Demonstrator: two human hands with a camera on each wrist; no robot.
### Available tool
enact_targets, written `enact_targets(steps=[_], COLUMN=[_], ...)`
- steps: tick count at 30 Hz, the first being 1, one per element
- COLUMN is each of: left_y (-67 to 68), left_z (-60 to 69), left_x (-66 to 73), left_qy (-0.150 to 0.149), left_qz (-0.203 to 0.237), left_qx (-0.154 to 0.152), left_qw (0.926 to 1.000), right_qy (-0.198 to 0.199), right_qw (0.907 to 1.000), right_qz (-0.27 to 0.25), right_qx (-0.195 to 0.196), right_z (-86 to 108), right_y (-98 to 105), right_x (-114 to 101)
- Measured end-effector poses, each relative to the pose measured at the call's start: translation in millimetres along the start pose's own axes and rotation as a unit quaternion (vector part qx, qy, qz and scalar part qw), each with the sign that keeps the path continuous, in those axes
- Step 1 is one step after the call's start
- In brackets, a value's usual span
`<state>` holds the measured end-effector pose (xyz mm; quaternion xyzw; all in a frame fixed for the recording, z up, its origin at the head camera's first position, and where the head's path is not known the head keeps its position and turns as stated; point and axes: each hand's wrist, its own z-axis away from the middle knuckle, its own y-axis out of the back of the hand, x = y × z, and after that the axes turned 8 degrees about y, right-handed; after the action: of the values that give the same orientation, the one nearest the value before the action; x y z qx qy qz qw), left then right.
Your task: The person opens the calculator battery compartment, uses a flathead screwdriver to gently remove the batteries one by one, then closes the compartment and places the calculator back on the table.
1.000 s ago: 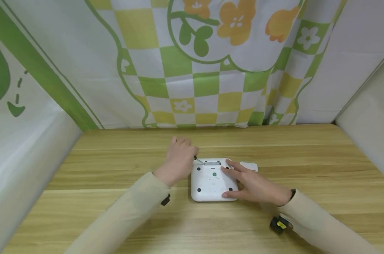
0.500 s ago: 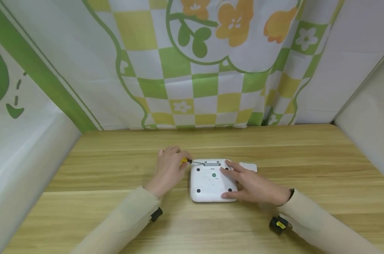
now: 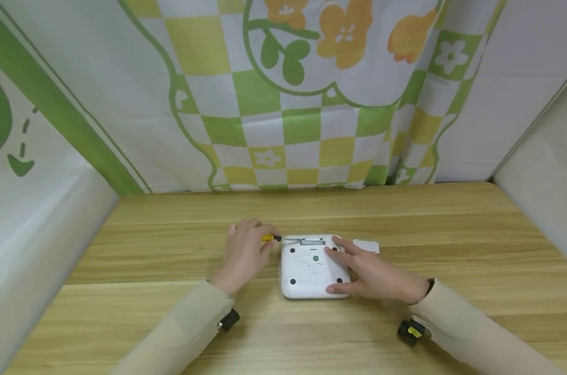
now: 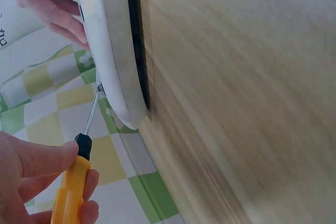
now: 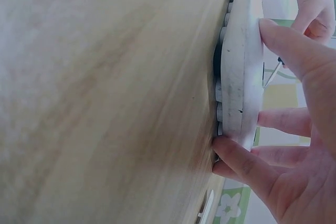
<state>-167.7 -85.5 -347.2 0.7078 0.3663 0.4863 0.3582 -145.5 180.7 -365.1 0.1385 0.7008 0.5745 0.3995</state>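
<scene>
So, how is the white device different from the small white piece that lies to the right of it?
The white device is thick and larger; the white piece is small and thin. The device has dark round spots; the piece shows none. The right hand touches the device, but not the piece. Both are white and rest on the wooden table.

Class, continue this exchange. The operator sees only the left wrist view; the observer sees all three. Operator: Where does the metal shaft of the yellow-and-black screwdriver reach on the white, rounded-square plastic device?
Observer: The metal shaft reaches the narrow rectangular recess near the far edge of the device.
Operator: Is anything lying beside it?
Observer: Yes, a thin, flat white plate lies on the pale brown wood-grain table, right of the device, near the right hand.
Operator: What marks the device's upturned face?
Observer: A small round green dot sits near its middle.
</scene>
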Motion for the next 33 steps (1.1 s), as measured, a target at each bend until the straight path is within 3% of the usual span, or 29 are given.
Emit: enact_targets(steps=[16,22,33], left_y=[3.0,8.2,12.2], left_z=[5.9,5.6,-3.5], left_x=[-3.3,5.1,25.9], left_qy=[0.011,0.001,0.001], left_qz=[-0.005,-0.023,-0.072], left_qx=[-0.018,-0.044,-0.052], left_qw=[0.9998,0.9988,0.996], right_qy=[0.0,0.001,0.005], right_qw=[1.0,1.0,1.0], right_qz=[0.002,0.003,-0.001], right_qx=[0.0,0.001,0.008], right_z=[-0.4,-0.3,-0.3], right_y=[-0.3,-0.8,-2.5], right_x=[-1.4,-0.1,1.6])
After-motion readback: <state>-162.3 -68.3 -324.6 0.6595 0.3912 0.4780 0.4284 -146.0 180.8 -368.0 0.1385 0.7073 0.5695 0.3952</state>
